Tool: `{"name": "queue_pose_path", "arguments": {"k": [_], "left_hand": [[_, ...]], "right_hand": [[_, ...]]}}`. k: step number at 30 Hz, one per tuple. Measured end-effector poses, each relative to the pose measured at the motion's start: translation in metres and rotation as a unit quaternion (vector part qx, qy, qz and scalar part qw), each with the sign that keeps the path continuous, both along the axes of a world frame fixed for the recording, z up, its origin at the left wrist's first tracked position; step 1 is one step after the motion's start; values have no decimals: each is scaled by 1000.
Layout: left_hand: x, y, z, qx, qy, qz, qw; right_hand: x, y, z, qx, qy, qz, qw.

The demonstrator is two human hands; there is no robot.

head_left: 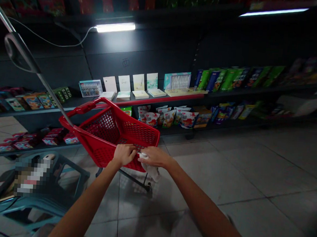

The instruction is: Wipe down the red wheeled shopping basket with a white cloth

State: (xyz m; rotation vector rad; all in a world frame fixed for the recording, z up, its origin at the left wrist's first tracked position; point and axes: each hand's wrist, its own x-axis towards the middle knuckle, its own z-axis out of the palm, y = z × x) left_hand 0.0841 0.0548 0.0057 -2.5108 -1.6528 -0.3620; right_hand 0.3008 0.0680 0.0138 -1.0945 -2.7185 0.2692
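Note:
A red shopping cart (100, 149) stands on the tiled floor in front of me, its basket bare inside where I can see. My left hand (124, 155) is closed over the near top rim of the basket. Just to its right, my right hand (154, 156) grips a white cloth (152, 172) against the same rim, close to the cart's front corner. Part of the cloth hangs down outside the basket wall. A metal pole (51, 92) with a dark grey handle rises in front of the cart's handle end.
Dark shelves run along the wall, with notebooks (138, 82), green and blue bags (230, 80), and snack packets (169, 117) below. Blue-grey plastic stools (71, 175) with items on top stand at the left. Tiled floor (225, 165) extends to the right.

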Motion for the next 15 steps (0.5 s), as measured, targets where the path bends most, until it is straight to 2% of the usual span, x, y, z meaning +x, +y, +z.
{"name": "queue_pose_path", "arguments": {"k": [3, 5, 10, 15], "left_hand": [[-1, -2, -7, 18, 0, 17, 1000], [-3, -4, -11, 28, 0, 18, 999], [-10, -10, -17, 44, -2, 4, 999], [-10, -11, -21, 58, -15, -1, 998]], "right_hand": [[-5, -5, 2, 7, -39, -11, 999], [-4, -5, 3, -5, -42, 9, 999], [4, 0, 2, -48, -7, 84, 995], [19, 12, -6, -46, 24, 94, 994]]}}
